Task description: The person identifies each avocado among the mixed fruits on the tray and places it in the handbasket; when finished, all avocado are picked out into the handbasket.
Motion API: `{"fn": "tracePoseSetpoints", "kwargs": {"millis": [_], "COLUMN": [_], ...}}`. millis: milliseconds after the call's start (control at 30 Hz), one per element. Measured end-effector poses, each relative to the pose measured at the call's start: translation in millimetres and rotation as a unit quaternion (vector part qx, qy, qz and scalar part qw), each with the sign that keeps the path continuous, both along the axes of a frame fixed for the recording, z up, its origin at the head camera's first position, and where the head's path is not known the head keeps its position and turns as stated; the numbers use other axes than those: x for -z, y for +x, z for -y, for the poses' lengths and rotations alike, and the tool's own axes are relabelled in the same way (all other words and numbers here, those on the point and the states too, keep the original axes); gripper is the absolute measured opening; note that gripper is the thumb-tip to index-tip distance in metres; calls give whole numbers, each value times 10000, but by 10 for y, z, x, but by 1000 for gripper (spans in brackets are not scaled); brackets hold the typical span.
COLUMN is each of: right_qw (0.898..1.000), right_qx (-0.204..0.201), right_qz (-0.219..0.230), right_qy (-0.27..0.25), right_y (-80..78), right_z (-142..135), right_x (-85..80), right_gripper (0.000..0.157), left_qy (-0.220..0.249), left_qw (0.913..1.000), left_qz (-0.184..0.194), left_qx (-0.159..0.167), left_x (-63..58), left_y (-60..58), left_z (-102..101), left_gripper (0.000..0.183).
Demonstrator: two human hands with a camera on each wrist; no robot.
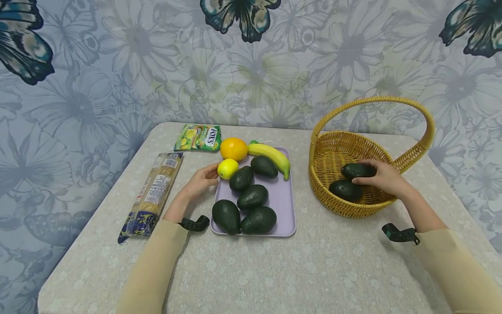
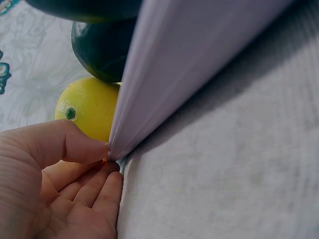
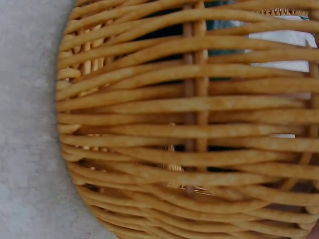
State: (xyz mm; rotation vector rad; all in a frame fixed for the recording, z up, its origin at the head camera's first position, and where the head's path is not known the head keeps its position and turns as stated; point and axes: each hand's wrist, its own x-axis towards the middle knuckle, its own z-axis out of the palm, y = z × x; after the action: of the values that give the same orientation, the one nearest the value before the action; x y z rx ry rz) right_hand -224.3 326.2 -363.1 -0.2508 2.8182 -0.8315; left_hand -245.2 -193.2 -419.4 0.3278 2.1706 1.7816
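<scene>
In the head view my right hand (image 1: 382,178) reaches into the wicker basket (image 1: 327,203) and grips a dark green avocado (image 1: 354,170). Another avocado (image 1: 346,190) lies right beside it on the basket floor. The woven side fills the right wrist view and hides that hand there. My left hand (image 1: 201,182) is at the left edge of the lilac tray (image 1: 285,218); the left wrist view shows its thumb and fingers pinching the rim. Just above these fingertips sits a yellow lemon (image 2: 87,107). Several avocados (image 1: 252,197) rest on the tray, along with a banana (image 1: 272,156).
An orange (image 1: 234,149) sits at the tray's far left corner. Behind the tray lies a green Fox's candy bag (image 1: 198,138). A long pasta packet (image 1: 154,192) lies left of my left arm. The basket's tall handle (image 1: 376,100) arches over its opening.
</scene>
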Motion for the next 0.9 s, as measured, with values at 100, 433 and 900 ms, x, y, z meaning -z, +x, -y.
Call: {"fn": "tracePoseSetpoints", "kwargs": {"millis": [100,433,900], "right_qw": [9998,9956,9893], "right_qx": [-133,-726,-563], "right_qz": [95,453,145], "right_qy": [59,377,-1341], "right_y": [-3,2,159], "right_z": [-16,-57,60], "right_x": [-17,-107,-394], "right_gripper": [80,81,65], "left_qy": [-36,-20,-145], "left_qw": [10000,10000,9998], "left_qz": [1,29,-115], "left_qx": [21,2,-99], "left_x": [-61,-22,203], "left_y": [37,10,-110], "left_z": [-16,2,49], "left_gripper": [63,63,65]}}
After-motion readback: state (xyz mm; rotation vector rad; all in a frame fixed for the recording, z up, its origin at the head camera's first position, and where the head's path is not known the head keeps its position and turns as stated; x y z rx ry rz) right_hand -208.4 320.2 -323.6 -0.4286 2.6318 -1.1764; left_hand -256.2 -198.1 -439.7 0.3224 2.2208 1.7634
